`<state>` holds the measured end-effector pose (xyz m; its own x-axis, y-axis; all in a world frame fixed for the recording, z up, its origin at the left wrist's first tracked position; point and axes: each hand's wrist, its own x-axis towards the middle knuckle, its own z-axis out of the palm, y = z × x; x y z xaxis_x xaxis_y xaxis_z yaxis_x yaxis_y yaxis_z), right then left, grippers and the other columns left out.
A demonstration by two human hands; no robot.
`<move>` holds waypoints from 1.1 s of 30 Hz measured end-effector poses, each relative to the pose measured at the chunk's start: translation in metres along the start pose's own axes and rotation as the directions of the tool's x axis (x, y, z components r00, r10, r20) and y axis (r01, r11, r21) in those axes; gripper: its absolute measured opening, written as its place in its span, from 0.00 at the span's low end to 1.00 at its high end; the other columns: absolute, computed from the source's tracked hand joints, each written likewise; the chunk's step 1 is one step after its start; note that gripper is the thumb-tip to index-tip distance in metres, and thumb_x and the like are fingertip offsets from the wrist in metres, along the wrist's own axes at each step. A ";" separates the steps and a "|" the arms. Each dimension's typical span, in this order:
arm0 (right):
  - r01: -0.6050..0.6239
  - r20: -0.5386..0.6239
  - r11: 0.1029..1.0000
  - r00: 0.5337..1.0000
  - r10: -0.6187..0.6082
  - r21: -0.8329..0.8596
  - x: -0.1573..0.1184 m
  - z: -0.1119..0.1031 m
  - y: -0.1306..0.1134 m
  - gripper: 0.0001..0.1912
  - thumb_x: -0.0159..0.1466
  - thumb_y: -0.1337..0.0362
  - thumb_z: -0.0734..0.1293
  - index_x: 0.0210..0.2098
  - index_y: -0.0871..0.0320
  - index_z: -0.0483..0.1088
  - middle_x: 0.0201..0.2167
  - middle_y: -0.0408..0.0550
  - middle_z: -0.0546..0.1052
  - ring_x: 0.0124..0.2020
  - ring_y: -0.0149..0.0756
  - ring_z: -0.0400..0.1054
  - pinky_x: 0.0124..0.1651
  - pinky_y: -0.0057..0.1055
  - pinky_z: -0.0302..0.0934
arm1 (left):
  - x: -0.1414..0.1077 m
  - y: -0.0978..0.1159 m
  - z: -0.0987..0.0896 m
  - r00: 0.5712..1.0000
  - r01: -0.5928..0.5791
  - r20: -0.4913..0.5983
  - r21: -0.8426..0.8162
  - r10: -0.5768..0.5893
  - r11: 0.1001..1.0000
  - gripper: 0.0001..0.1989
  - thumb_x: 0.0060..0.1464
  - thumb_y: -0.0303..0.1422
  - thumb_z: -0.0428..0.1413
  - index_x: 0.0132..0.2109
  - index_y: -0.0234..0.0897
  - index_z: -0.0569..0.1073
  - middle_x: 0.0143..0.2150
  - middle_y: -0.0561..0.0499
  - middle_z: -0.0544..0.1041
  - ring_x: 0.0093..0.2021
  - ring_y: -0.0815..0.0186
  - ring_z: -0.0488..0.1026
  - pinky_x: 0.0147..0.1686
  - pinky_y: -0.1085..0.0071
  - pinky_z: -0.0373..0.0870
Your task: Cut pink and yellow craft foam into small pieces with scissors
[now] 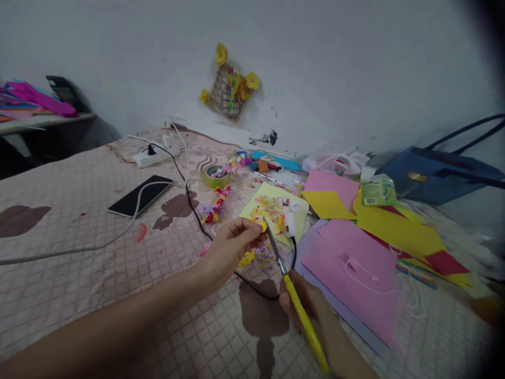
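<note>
Between the thumb and fingers of my left hand (232, 245) is a small yellow paper piece (263, 226). My right hand (305, 302) is closed round scissors with yellow handles (302, 313). The blade tips are beside the yellow piece; whether they touch it I cannot tell. Behind my hands lies a pale yellow sheet (252, 200) strewn with small paper scraps (270, 208). A white glue gun (289, 218) with a black cord rests on that sheet. More yellow and purple scraps (258, 256) lie just below my left fingertips.
Pink sheets (355, 268) and yellow sheets (398, 229) spread to the right, near a blue bag (442, 173). A tape roll (216, 176), a dark tablet or phone (140, 196) and a power strip (155, 154) sit left. Cables cross the patterned cloth (79, 279).
</note>
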<state>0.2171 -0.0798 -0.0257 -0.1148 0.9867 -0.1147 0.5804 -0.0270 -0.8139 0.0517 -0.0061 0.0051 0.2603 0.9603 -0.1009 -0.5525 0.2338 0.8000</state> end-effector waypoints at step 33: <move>0.017 0.007 0.852 1.000 -0.024 0.523 0.005 0.003 0.020 0.24 0.61 0.40 0.57 0.32 0.57 0.61 0.15 0.35 0.59 0.14 0.25 0.51 0.16 0.23 0.48 | 0.000 0.000 -0.006 0.972 0.071 0.177 0.402 -0.154 0.913 0.12 0.48 0.37 0.61 0.29 0.32 0.71 0.26 0.52 0.74 0.25 0.73 0.69 0.27 0.75 0.64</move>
<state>0.2260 -0.0761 -0.0441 -0.1342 0.9860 -0.0986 0.0705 -0.0897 -0.9935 0.0470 -0.0057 0.0012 0.4786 0.8703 -0.1164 -0.1677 0.2207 0.9608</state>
